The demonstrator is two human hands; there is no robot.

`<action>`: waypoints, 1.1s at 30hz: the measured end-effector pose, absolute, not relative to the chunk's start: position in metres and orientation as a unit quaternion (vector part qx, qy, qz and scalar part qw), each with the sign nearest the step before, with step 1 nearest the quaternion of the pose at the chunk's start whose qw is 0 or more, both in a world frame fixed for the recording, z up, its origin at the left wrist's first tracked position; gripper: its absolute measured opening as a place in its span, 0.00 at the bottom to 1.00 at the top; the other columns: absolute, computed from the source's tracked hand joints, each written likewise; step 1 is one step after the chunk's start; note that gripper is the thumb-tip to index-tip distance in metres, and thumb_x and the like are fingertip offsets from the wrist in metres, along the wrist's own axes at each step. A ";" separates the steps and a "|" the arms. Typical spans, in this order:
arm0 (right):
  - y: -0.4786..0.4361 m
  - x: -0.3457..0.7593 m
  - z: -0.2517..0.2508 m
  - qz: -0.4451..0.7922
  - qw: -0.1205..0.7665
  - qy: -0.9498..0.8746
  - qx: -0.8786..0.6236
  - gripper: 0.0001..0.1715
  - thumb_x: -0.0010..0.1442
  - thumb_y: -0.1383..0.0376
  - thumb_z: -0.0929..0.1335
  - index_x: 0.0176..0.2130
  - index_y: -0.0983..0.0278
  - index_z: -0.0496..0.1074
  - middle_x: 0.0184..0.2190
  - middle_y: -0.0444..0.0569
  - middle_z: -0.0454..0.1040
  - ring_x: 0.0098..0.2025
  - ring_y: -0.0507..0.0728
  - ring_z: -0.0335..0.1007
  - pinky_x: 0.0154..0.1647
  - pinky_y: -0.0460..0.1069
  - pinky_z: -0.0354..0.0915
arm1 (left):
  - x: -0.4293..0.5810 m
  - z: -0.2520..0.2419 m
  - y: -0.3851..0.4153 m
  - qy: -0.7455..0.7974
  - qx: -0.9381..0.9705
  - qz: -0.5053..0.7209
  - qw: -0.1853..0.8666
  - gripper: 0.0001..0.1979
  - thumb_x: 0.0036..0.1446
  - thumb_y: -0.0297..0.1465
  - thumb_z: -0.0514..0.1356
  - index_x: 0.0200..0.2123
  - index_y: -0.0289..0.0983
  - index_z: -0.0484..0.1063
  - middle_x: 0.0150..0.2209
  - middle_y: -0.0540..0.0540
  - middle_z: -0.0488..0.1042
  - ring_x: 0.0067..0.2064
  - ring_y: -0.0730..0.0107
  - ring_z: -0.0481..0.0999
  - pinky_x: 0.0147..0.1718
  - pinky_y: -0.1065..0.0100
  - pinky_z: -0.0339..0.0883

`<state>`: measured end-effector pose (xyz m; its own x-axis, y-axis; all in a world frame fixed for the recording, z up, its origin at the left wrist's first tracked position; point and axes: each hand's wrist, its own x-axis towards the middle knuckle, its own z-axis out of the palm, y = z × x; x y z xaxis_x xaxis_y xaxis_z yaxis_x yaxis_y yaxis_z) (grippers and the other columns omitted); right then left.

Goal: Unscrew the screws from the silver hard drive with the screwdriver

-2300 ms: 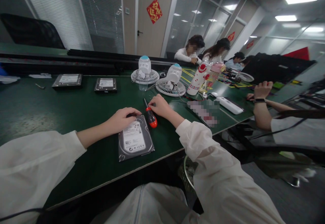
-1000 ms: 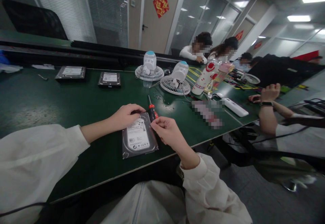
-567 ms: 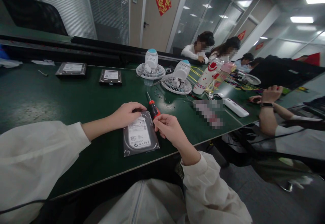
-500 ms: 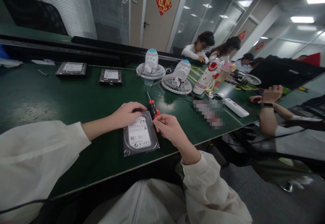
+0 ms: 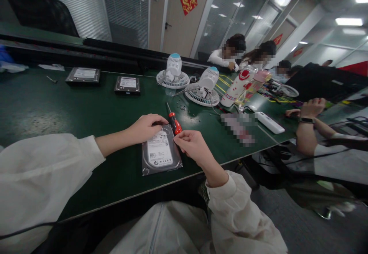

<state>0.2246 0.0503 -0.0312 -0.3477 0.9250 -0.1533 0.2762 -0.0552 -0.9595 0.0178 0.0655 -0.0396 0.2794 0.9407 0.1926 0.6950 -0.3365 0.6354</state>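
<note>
A silver hard drive [image 5: 160,152] with a white label lies flat on the green table near its front edge. My left hand [image 5: 148,127] grips the drive's far left corner, thumb on top and fingers curled toward the far edge. Over the right edge of the drive, my right hand [image 5: 188,142] is closed, thumb and index fingertip pinched together; whatever is between them is too small to make out. Just beyond it lies a red and black screwdriver [image 5: 174,123], its shaft pointing away from me.
Several small screws [image 5: 182,108] are scattered past the screwdriver. Two more hard drives [image 5: 83,75] [image 5: 127,84] lie at the back left. Two white fans [image 5: 173,78] [image 5: 202,93], a white and red bottle [image 5: 237,87] and a white power bank [image 5: 270,122] stand or lie rightward. A co-worker's arm [image 5: 307,131] is at right.
The whole view has shifted slightly, moving the scene a little to the right. My hands keep nearly the same hold and place at the hard drive.
</note>
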 end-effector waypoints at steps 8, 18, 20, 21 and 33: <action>0.052 0.224 -0.031 0.555 0.297 -0.606 -0.485 0.06 0.52 0.65 0.69 0.26 0.65 0.71 0.08 0.34 0.62 0.11 0.43 0.47 0.14 0.42 0.43 | 0.017 -0.040 0.065 0.531 0.767 0.281 0.227 0.20 0.56 0.31 0.53 0.49 0.37 0.77 0.49 0.45 0.78 0.50 0.57 0.74 0.54 0.55 0.67; 0.051 0.224 -0.035 0.550 0.327 -0.594 -0.488 0.07 0.51 0.65 0.70 0.25 0.65 0.69 0.09 0.33 0.62 0.10 0.41 0.47 0.12 0.41 0.42 | 0.017 -0.041 0.066 0.527 0.767 0.283 0.231 0.21 0.56 0.32 0.52 0.50 0.36 0.77 0.49 0.44 0.78 0.51 0.56 0.74 0.54 0.53 0.67; 0.051 0.226 -0.036 0.549 0.332 -0.592 -0.487 0.08 0.51 0.63 0.70 0.26 0.65 0.70 0.11 0.34 0.64 0.09 0.41 0.48 0.10 0.41 0.42 | 0.017 -0.040 0.066 0.529 0.765 0.283 0.233 0.21 0.56 0.32 0.53 0.50 0.36 0.77 0.49 0.43 0.78 0.51 0.55 0.74 0.54 0.54 0.67; 0.051 0.227 -0.037 0.549 0.333 -0.593 -0.487 0.09 0.51 0.62 0.70 0.26 0.65 0.70 0.12 0.34 0.65 0.09 0.41 0.49 0.09 0.41 0.43 | 0.017 -0.040 0.066 0.530 0.764 0.283 0.234 0.21 0.56 0.32 0.53 0.49 0.36 0.77 0.49 0.43 0.78 0.51 0.55 0.74 0.54 0.54 0.67; 0.056 0.226 -0.034 0.550 0.309 -0.600 -0.491 0.10 0.53 0.63 0.70 0.24 0.66 0.69 0.15 0.36 0.68 0.08 0.42 0.54 0.05 0.39 0.50 | 0.017 -0.040 0.066 0.525 0.770 0.283 0.227 0.20 0.56 0.30 0.53 0.49 0.36 0.76 0.48 0.44 0.78 0.50 0.58 0.75 0.53 0.56 0.67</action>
<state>0.2261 0.0555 -0.0345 -0.3262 0.9300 -0.1693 0.2488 -0.0883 -0.9645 0.0174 0.0662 -0.0404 0.2901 0.9366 0.1967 0.6795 -0.3463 0.6468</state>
